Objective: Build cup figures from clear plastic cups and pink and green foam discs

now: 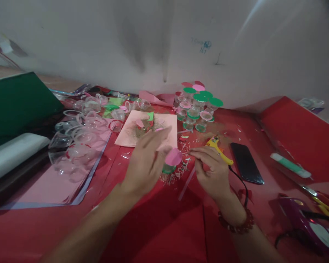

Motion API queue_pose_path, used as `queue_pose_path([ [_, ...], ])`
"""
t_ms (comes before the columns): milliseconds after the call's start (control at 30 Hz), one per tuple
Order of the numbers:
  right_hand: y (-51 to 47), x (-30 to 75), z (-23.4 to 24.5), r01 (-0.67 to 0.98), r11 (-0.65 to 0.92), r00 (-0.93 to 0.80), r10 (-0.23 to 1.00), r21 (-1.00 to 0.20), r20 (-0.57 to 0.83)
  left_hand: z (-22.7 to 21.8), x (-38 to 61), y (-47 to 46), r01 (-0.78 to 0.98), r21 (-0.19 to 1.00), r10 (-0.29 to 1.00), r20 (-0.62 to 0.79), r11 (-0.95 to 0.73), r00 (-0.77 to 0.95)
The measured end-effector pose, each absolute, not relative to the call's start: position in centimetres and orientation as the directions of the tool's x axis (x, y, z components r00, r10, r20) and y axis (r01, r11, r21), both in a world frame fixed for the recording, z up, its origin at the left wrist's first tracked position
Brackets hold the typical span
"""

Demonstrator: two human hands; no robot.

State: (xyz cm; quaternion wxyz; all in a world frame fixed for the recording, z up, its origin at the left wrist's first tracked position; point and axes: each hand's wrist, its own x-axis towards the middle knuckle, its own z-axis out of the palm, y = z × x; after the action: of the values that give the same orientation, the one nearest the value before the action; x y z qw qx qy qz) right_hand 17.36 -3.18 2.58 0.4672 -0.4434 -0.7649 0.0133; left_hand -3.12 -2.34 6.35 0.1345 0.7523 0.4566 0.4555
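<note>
My left hand (145,157) is beside a small clear cup with a green base (169,169) and a pink paper disc (173,157) on top. Its fingers stretch out past the cup, partly smeared by motion, and the hand hides part of the cup. A little to the right of the disc, my right hand (212,168) has thumb and fingertips pinched together. Whatever lies between them is too small to make out. Pale shavings and paper scraps (183,166) litter the red table around the cup. Behind my left hand lies a stained pink card (164,122) with scraps on it.
Stacked clear cups with green and pink discs (194,106) stand at the back. Loose clear cups (84,135) crowd pink sheets (44,186) on the left. A yellow glue gun (219,149), black phone (246,162), glue stick (290,165) and purple device (298,219) lie right.
</note>
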Motion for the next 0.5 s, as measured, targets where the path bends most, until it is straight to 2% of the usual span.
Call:
queue_pose_path([
  [67, -3.2, 17.4, 2.6, 0.664, 0.603, -0.17, 0.698, -0.442, 0.696, 6.6, -3.5, -2.0, 0.467, 0.764, 0.835, 0.542, -0.445, -0.091],
  [100, -3.2, 17.3, 2.6, 0.666, 0.6, -0.167, 0.699, -0.443, 0.695, 6.5, -3.6, -1.8, 0.411, 0.819, 0.85, 0.5, -0.4, -0.169],
  [167, -3.2, 17.3, 2.6, 0.67, 0.594, -0.16, 0.701, -0.445, 0.695, 6.3, -3.9, -1.4, 0.304, 0.898, 0.899, 0.387, -0.316, -0.207],
  [267, -3.2, 17.3, 2.4, 0.674, 0.586, -0.153, 0.707, -0.45, 0.691, 5.7, -4.0, -0.6, 0.195, 0.958, 0.96, 0.238, -0.208, -0.145],
  [367, -3.2, 17.4, 2.4, 0.677, 0.574, -0.145, 0.717, -0.46, 0.682, 5.3, -4.0, 0.1, 0.11, 0.98, 0.986, 0.166, -0.165, -0.006],
  [500, -3.2, 17.6, 2.5, 0.686, 0.56, -0.139, 0.728, -0.465, 0.672, 4.4, -3.7, 0.4, 0.16, 0.978, 0.968, 0.093, -0.132, 0.234],
])
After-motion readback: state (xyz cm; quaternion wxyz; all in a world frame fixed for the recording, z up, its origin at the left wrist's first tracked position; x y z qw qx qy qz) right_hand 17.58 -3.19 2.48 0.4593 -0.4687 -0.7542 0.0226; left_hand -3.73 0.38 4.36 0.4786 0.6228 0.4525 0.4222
